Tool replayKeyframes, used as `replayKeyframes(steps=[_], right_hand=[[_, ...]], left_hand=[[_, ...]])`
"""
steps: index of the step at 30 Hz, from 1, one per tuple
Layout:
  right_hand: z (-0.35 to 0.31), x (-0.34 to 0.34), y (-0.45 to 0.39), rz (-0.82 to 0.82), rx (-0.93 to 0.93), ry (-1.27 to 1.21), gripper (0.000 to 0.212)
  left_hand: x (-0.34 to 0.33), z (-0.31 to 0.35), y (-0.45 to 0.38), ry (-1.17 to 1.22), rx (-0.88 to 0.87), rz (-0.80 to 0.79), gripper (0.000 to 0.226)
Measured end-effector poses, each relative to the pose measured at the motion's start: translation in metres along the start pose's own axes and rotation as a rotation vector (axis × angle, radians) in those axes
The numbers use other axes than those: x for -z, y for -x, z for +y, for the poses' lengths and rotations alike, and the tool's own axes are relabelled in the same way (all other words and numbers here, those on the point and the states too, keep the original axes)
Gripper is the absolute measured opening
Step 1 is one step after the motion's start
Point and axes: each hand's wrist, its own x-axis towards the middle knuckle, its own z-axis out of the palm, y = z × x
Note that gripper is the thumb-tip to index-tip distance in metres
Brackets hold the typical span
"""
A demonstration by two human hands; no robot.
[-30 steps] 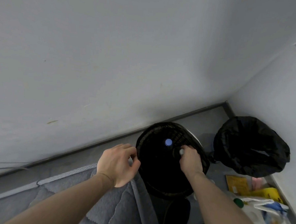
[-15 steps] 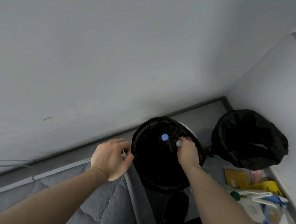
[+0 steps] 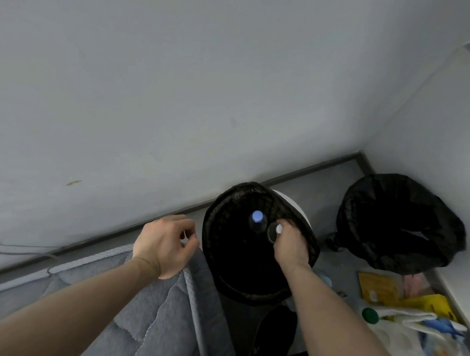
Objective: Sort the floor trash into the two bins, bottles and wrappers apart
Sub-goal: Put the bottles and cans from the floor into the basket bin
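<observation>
A round bin with a black liner (image 3: 252, 293) stands by the wall, mouth up. Inside it stands a clear bottle with a blue cap (image 3: 257, 216). My right hand (image 3: 290, 244) is over the bin's mouth, fingers closed on a clear bottle with a white cap (image 3: 276, 230), held just beside the blue-capped one. My left hand (image 3: 165, 243) hovers left of the bin's rim with fingers curled and nothing visible in them. A second black-lined bin (image 3: 397, 221) sits in the corner at the right.
Wrappers lie on the floor at the lower right: a yellow packet (image 3: 377, 288), a pink one (image 3: 416, 282), white and blue plastic (image 3: 421, 340), and a green-capped bottle (image 3: 370, 315). A grey quilted mattress (image 3: 144, 320) fills the lower left. White walls meet in the corner.
My right hand has stayed over the left bin with the white-capped bottle, lowering it slightly beside the blue-capped one. My left hand has barely moved; the view shifted a little.
</observation>
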Motion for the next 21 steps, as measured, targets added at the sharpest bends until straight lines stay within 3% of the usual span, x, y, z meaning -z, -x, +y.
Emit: replayKeyframes(steps=[4,9,15,21], right_hand=[[0.004,0.000,-0.001,0.000,0.023,0.008,0.030],[-0.003,0.003,0.015,-0.067,0.017,0.043,0.050],[-0.015,0.017,0.060,-0.038,-0.003,0.050,0.067],[-0.026,0.044,0.104,0.082,0.118,-0.023,0.055]], left_hand=[[0.000,0.000,0.000,-0.010,0.010,-0.013,0.023],[0.000,-0.001,-0.001,0.000,0.028,-0.031,0.023],[0.002,-0.003,0.000,0.024,0.021,-0.024,0.022],[0.005,-0.003,0.003,0.020,-0.006,0.017,0.024]])
